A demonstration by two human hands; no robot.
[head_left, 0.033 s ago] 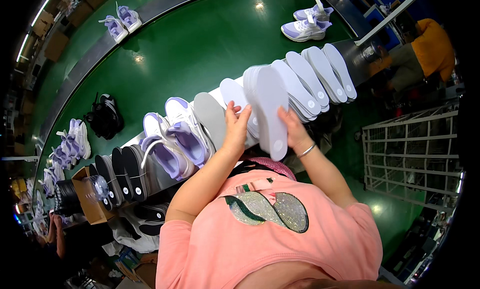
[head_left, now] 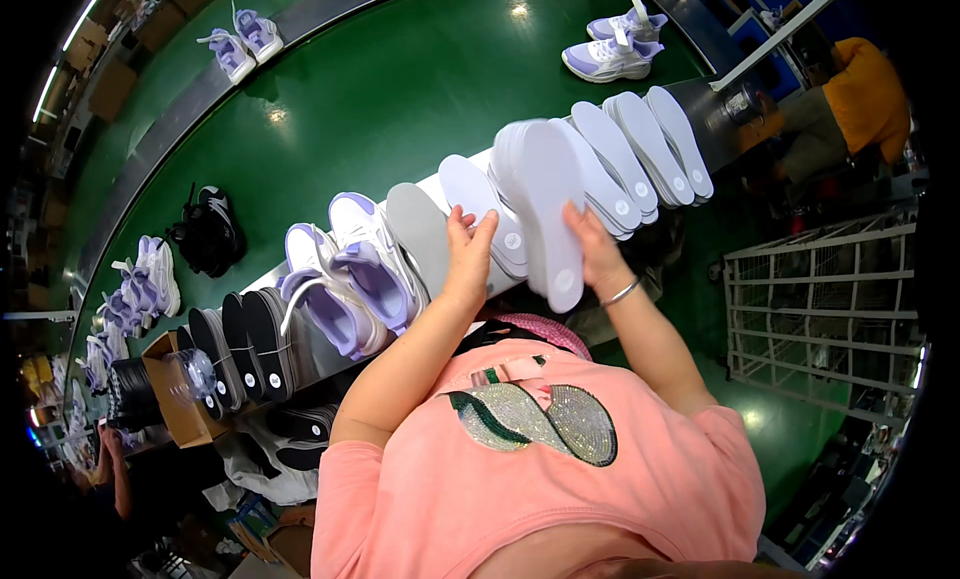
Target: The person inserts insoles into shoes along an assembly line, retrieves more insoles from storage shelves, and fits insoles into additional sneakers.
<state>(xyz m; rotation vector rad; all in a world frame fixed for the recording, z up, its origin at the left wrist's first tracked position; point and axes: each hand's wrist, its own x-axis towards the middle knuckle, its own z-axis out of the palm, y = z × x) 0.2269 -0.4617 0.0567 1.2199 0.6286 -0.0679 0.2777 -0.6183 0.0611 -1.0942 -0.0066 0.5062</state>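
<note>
A thick stack of white insoles (head_left: pixel 545 204), heel end toward me, is gripped along its right edge by my right hand (head_left: pixel 597 247). Its near end stands out over the front edge of the shelf. My left hand (head_left: pixel 472 241) is empty, thumb and fingers apart, a little left of that stack. Beneath and behind my left fingers lies another pile of white insoles (head_left: pixel 480 194). A grey insole (head_left: pixel 418 219) lies to its left, beside a pair of white and lilac sneakers (head_left: pixel 365 259).
More white insole piles (head_left: pixel 640 144) line the shelf to the right. Bundled black insoles (head_left: pixel 262 344) and an open carton (head_left: pixel 175 394) stand at left. Beyond lies a green surface (head_left: pixel 360 99) carrying sneakers (head_left: pixel 610 54) and black shoes (head_left: pixel 210 234). A wire rack (head_left: pixel 825 314) stands at right, near another person (head_left: pixel 865 94).
My right hand and the insole stack have shifted slightly right and away from me. The pile beside my left hand shows more. My left hand has barely moved.
</note>
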